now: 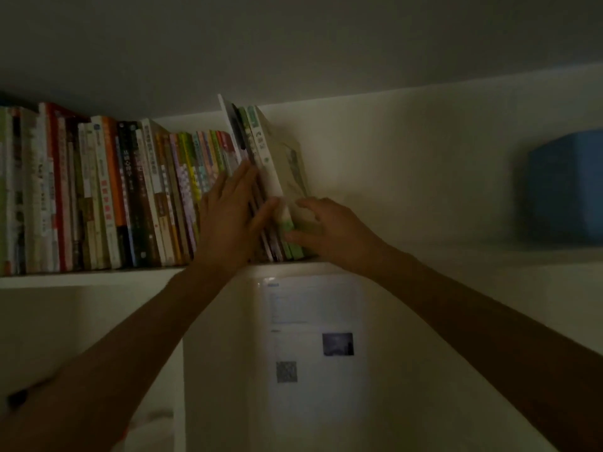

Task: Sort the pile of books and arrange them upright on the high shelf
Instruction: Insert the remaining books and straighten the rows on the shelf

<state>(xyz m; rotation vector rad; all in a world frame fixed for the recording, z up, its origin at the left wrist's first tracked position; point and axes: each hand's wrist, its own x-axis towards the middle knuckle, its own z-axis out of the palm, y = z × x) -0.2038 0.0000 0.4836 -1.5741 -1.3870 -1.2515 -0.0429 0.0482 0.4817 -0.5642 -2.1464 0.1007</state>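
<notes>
Forearms reach up. The left hand (228, 210) lies flat, fingers straight, bracing the leaning books (261, 164) on the shelf (81, 278); right hand (326, 223) fingers curl round their lower edge, probably steadying them upright.

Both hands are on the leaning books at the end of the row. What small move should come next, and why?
Probably push the leaning books upright against the row. Their tops tilt left while the left hand lies flat on the spines and the right hand grips the outer cover.
</notes>
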